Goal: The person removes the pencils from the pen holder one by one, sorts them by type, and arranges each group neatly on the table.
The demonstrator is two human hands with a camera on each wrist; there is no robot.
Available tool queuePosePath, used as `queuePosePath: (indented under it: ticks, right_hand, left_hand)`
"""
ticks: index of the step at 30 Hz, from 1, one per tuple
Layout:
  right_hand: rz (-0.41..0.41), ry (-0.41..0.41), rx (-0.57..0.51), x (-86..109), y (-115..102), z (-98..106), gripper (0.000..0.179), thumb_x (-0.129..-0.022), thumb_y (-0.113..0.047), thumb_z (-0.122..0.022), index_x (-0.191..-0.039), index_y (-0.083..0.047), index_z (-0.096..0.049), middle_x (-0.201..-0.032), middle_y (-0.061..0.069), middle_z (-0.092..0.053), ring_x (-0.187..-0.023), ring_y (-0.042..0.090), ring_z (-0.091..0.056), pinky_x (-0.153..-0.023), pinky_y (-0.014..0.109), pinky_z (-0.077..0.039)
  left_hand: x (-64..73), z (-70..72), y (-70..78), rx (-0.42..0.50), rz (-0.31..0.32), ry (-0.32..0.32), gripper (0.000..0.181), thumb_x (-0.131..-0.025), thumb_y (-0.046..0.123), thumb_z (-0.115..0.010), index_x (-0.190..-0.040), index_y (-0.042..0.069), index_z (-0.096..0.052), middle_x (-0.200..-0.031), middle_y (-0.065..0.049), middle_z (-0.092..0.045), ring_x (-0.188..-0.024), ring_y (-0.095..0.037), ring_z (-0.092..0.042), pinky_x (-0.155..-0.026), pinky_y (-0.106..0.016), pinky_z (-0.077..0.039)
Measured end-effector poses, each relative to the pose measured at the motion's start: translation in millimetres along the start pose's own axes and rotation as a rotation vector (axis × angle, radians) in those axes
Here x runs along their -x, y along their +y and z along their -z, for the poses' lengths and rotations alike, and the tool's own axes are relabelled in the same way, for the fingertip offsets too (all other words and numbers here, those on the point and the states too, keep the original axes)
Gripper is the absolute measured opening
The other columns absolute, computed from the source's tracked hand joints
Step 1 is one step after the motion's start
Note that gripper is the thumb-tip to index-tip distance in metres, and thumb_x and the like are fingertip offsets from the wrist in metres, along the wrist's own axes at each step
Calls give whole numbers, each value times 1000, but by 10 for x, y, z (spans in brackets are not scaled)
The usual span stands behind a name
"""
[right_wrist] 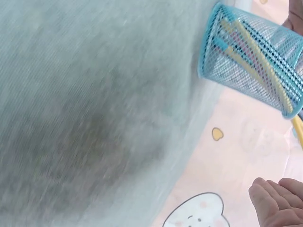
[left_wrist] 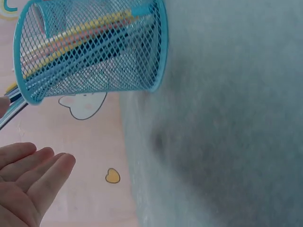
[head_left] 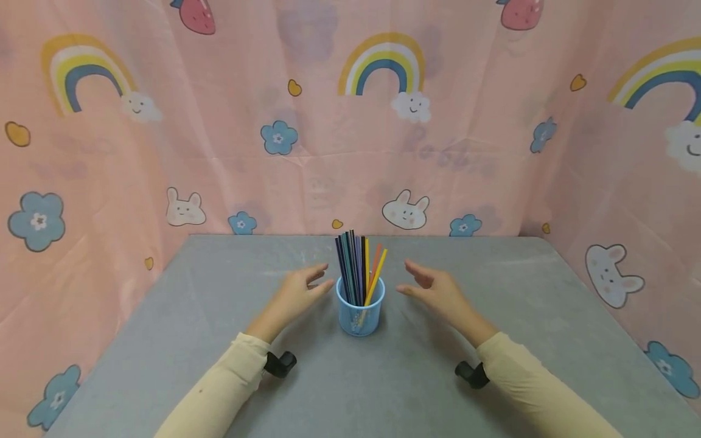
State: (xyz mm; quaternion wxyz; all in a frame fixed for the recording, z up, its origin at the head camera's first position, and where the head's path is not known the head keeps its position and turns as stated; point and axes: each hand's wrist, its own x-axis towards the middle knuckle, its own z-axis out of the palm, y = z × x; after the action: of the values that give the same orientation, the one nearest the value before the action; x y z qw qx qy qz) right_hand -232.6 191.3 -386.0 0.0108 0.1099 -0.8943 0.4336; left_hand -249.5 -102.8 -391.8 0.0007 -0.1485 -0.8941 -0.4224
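Note:
A light blue mesh pencil cup (head_left: 358, 322) stands upright on the grey table. Several coloured pencils (head_left: 352, 267) lean in it, dark, purple and teal ones on the left, yellow and orange on the right. My left hand (head_left: 300, 295) is just left of the cup, thumb and fingers extended and apart, with the thumb tip near the rim. On the cup's other side my right hand (head_left: 440, 295) is held the same way, a little farther off. Both wrist views show the cup (left_wrist: 90, 71) sideways; the left palm (left_wrist: 28, 184) and right fingers (right_wrist: 277, 201) hold nothing.
The grey table (head_left: 219, 353) reaches back to a pink curtain (head_left: 334, 176) printed with rainbows, flowers and rabbits, which also hangs on both sides. A black wrist camera sits below each sleeve cuff, one by the left wrist (head_left: 280, 364), another by the right (head_left: 472, 374).

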Motion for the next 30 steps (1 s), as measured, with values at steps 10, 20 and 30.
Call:
queuePosePath:
  ticks: [10,20,30]
  right_hand:
    - [-68,49,-109,-4,-103,-112,63,-90,-28,-74,-142,0,-52,-142,18,-57,-129,35,-58,-102,45,-51]
    - [-139,62,-192,-49,-178,-204,51,-92,-29,-72,-135,-5,-61,-135,15,-64,-128,32,-60,-106,48,-50]
    - [-181,92,-278,-90,-232,-287,48,-92,-26,-73,-133,-4,-62,-131,14,-67,-123,30,-63,-108,47,-49]
  left_hand:
    - [51,-104,40,166,38,30,50,-97,26,-65,-139,1,-55,-140,-15,-60,-132,-31,-56,-111,-48,-46]
    - [51,-197,9,353,55,48,44,-97,17,-65,-135,-3,-57,-135,-19,-63,-126,-32,-61,-106,-45,-51]
    - [65,-283,-5,387,60,75,44,-96,16,-65,-135,-4,-58,-136,-19,-62,-126,-32,-61,-108,-45,-49]
